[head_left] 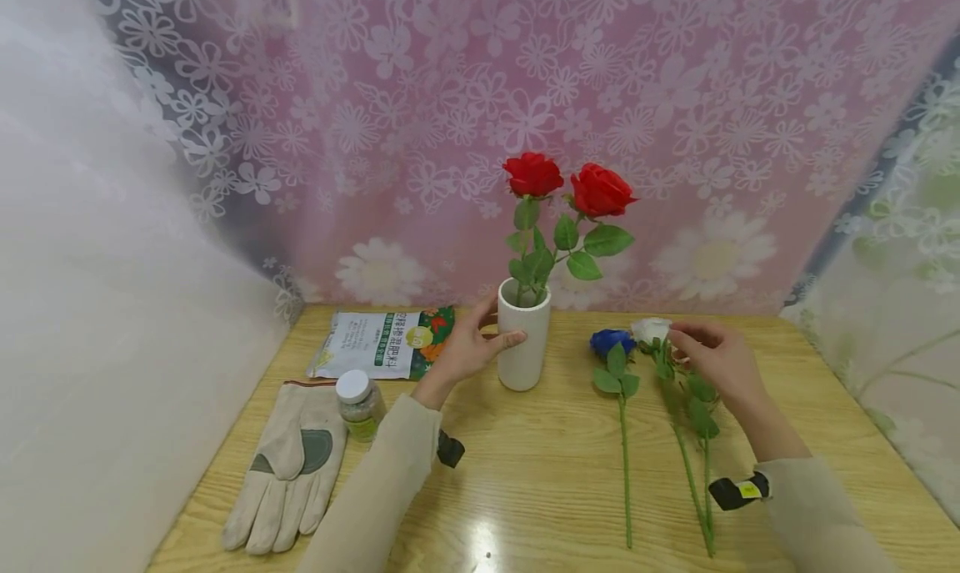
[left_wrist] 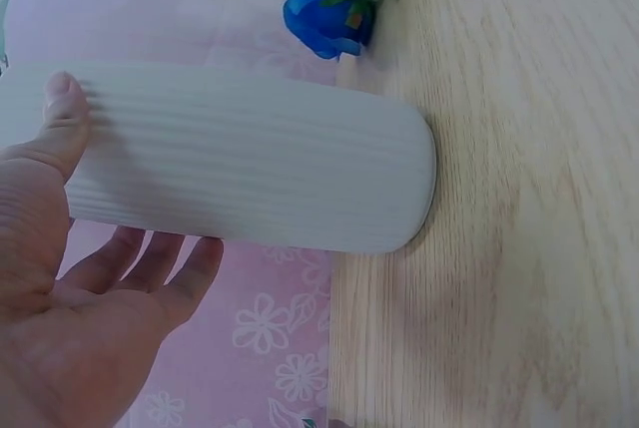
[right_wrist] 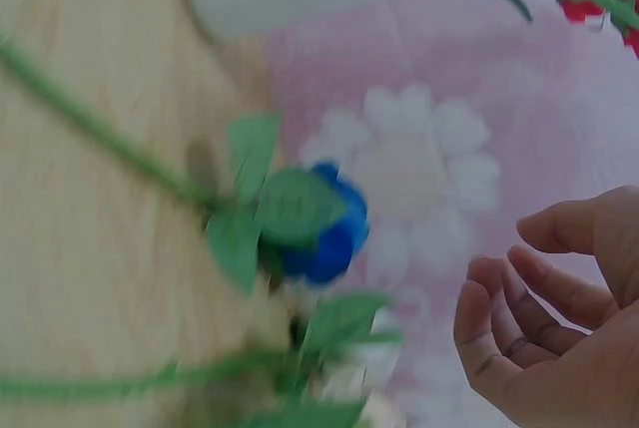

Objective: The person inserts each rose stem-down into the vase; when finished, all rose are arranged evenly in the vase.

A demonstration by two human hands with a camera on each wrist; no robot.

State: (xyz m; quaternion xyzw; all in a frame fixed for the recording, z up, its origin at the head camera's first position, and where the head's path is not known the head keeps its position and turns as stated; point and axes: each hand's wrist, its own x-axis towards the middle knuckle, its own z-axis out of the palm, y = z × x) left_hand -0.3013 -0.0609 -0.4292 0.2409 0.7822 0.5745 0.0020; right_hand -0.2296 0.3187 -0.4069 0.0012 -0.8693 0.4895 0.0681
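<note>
My left hand (head_left: 467,349) grips the side of the white vase (head_left: 524,352), thumb across its front, fingers behind it; the left wrist view shows this hand (left_wrist: 90,288) against the ribbed wall (left_wrist: 260,164). Two red roses (head_left: 534,175) (head_left: 602,191) stand in the upright vase. Over the white rose (head_left: 651,331) and the leaves beside it hovers my right hand (head_left: 716,364). In the right wrist view its fingers are loosely bent with nothing between them (right_wrist: 549,298). The blue rose (head_left: 612,342) lies between vase and white rose, its stem toward me.
A stem with leaves (head_left: 702,414) lies beside the white rose, its bloom hidden by my right hand. Left on the wooden table (head_left: 547,490) are a printed packet (head_left: 375,344), a white-lidded jar (head_left: 360,404) and work gloves (head_left: 288,464). A floral curtain (head_left: 450,98) hangs behind.
</note>
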